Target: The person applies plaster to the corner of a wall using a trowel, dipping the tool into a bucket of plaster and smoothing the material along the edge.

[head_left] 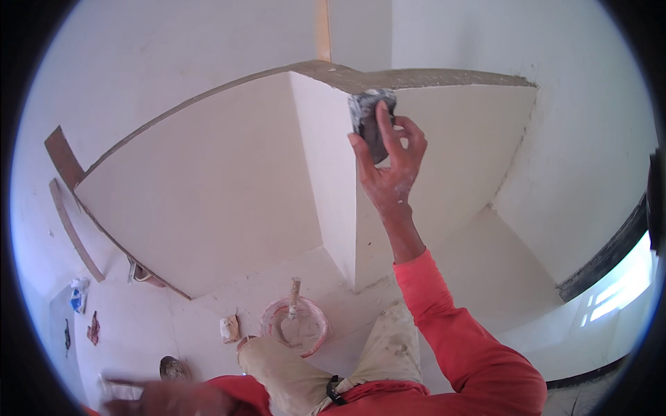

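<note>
My right hand [388,156] grips a dark, white-smeared block [371,123], its fingers spread around it. The block is against the top of the outer vertical corner of a white plastered boxed structure [433,152], just below its grey, rough top edge. My left hand [156,395] is low at the lower left, blurred by motion, so its grip cannot be made out.
Below lie a pink-rimmed bucket [325,322] with pale paste and a tool, a small packet [229,326] and a dark round pan [173,367]. Wooden boards [64,156] lean at left. A bright window [621,284] is at right.
</note>
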`<state>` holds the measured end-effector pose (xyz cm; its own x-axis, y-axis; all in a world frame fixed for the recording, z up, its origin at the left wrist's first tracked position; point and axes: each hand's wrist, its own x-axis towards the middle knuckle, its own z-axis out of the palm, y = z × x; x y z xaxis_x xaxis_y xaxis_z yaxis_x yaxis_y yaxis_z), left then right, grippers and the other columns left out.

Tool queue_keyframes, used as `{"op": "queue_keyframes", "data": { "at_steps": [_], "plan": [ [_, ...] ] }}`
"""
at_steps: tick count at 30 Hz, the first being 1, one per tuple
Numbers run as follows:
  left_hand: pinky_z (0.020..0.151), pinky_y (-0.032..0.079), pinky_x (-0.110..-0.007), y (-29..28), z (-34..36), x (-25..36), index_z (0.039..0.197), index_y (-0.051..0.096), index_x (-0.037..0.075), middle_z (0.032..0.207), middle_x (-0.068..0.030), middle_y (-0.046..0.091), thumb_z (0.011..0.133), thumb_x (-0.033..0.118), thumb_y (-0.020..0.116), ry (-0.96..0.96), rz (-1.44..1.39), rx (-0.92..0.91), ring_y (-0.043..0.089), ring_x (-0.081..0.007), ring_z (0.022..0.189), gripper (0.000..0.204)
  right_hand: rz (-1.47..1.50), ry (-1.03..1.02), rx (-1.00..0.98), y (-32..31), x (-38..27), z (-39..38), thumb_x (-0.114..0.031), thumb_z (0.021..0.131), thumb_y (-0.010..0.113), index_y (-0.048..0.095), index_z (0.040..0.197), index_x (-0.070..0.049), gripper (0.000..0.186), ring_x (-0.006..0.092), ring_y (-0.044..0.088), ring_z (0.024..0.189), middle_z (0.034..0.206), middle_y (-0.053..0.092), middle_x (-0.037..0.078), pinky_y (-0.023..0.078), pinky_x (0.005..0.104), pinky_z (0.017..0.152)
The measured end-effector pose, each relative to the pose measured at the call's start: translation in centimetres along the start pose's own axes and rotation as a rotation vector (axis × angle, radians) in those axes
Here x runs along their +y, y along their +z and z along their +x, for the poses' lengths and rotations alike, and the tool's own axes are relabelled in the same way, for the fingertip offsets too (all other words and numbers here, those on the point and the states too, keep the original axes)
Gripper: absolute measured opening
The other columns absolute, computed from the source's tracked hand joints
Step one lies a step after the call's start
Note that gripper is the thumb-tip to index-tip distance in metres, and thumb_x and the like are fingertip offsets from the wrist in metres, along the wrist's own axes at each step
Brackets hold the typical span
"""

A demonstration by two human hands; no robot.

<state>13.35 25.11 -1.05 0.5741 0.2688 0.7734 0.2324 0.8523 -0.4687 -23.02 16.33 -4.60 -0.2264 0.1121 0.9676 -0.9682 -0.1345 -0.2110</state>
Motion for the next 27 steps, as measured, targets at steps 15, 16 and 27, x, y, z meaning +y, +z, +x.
{"op": "queue_keyframes", "data": {
  "at_steps": [15,16,27],
  "plan": [
    [0.105,0.04,-0.044,-23.6,-27.6,5.0,0.111,0.064,0.006,0.133,-0.0179,0.051,0.083,0.009,0.071,-1.375,1.244,-0.577,0.05,-0.032,0.125,0.029,-0.108,-0.1,-0.177,-5.8,5.6,-1.8,-0.015,0.072,0.082,0.058,0.138,-0.011,0.07,0.0266,0.052,0.114,0.12,0.06,0.008,0.035,0.0412,0.1],
    [0.105,0.04,-0.044,-25.0,-28.2,5.7,0.11,0.065,0.006,0.132,-0.0186,0.051,0.081,0.008,0.072,-1.317,1.308,-0.66,0.05,-0.0336,0.125,0.03,-0.117,-0.139,-0.166,-4.7,4.7,-0.4,-0.017,0.071,0.083,0.059,0.136,-0.012,0.07,0.0253,0.052,0.114,0.12,0.061,0.006,0.032,0.0412,0.101],
    [0.079,0.057,-0.039,-29.6,-31.6,13.4,0.105,0.068,0.01,0.133,-0.0206,0.05,0.074,0.004,0.073,-1.434,1.468,-0.656,0.058,-0.0351,0.113,0.032,-0.297,-0.593,-0.68,-8.2,9.7,-8.2,-0.027,0.071,0.077,0.066,0.126,-0.029,0.056,0.0154,0.048,0.097,0.125,0.058,-0.011,0.028,0.0435,0.089]
  ]
}}
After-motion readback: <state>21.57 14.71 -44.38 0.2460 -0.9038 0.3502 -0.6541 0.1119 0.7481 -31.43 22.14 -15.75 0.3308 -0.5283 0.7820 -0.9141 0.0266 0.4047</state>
